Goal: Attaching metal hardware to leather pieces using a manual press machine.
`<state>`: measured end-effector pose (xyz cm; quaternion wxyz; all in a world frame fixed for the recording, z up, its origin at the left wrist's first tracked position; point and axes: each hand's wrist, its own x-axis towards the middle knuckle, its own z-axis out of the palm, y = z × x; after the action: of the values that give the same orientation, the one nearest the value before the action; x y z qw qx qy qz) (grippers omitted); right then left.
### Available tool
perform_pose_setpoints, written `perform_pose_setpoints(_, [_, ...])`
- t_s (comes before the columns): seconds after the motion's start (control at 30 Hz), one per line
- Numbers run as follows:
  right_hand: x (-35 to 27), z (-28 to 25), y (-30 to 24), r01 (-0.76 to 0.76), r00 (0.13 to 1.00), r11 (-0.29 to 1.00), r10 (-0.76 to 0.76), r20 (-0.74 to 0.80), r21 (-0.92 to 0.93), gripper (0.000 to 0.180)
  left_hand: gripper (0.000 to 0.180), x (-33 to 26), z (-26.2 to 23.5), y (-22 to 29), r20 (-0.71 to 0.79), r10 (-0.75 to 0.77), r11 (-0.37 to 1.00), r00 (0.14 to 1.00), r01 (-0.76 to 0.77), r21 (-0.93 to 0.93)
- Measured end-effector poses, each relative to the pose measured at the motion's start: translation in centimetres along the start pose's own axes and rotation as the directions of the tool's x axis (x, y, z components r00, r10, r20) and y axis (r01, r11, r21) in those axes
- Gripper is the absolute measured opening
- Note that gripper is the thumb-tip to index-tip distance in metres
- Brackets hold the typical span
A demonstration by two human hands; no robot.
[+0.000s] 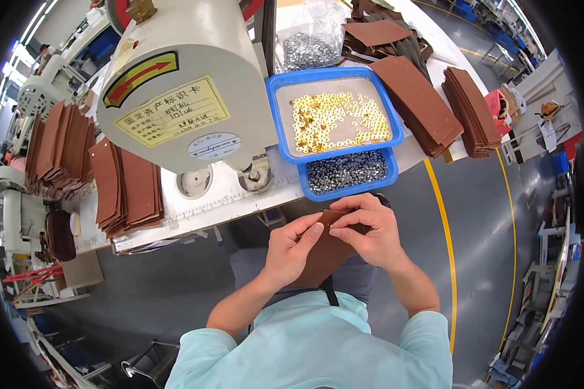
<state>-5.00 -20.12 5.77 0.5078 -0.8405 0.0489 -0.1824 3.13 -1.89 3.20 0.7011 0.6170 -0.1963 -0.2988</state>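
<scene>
Both hands pinch 1 flat brown leather piece point(323, 249) at its top edge. L hand point(292, 249) & R hand point(370, 233) equally near, piece's long axis running toward the torso.

Matt brown leather piece point(324, 249); shiny gold metal eyelets point(337, 120) in a glossy blue plastic tray point(272, 87); smooth cream painted metal machine point(188, 84); white worktop point(227, 194).

A factory workshop is showing here: a riveting machine point(188, 97), stacked brown leather pieces point(126, 188) (many), blue trays of eyelets point(336, 117), yellow-lined floor point(445, 246).
</scene>
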Motion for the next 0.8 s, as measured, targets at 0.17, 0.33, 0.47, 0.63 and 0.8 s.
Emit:
perform_pose_setpoints(0.17, [0.3, 0.0, -0.4, 0.032, 0.999, 0.999, -0.032, -0.004, -0.038, 0.012, 0.031, 0.1, 0.3, 0.0, 0.03, -0.01, 1.0, 0.999, 0.01, 0.018])
perform_pose_setpoints(0.33, [0.1, 0.2, 0.2, -0.074, 0.997, 0.997, 0.075, 0.033, -0.013, 0.02, 0.029, -0.3, 0.0, -0.6, 0.043, -0.031, 0.994, 0.999, 0.026, 0.107])
perform_pose_setpoints(0.47, [-0.1, 0.5, 0.7, -0.159, 0.985, 0.986, 0.155, 0.075, 0.054, 0.024, 0.028, -0.6, -0.4, -0.7, 0.03, -0.017, 0.993, 0.999, 0.014, 0.116])
perform_pose_setpoints(0.63, [3.0, -2.0, 3.7, -0.181, 0.976, 0.983, 0.181, 0.123, -0.011, 0.027, 0.025, -1.2, -1.3, -2.3, 0.011, -0.099, 0.995, 0.995, 0.099, 0.019])
perform_pose_setpoints(0.8, [5.1, -3.5, 8.2, -0.118, 0.993, 0.812, 0.081, -0.09, -0.572, 0.024, 0.022, -1.2, -1.0, -2.1, -0.027, 0.222, 0.933, 0.975, -0.205, 0.296])
